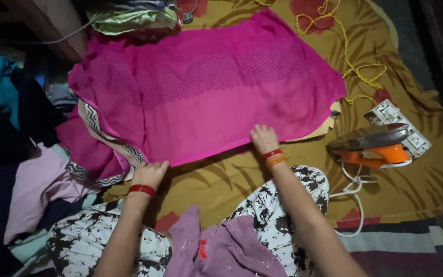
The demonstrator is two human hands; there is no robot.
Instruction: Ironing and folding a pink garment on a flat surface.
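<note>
A bright pink garment (206,92) with a band of eyelet pattern lies spread flat on an olive, leaf-printed blanket (262,184). My left hand (150,174) pinches the near left corner of the pink cloth, a red bangle on its wrist. My right hand (264,138) grips the near hem toward the right, with red and orange bangles on that wrist. Under the pink cloth show a patterned border of another garment (96,128) and a beige layer (324,128).
An orange and silver clothes iron (378,146) lies on its side at right beside a white socket board (401,123), with a white cord (355,195) and a yellow cord (349,56). Piled clothes (21,154) fill the left. A lilac cloth (221,246) rests on my lap.
</note>
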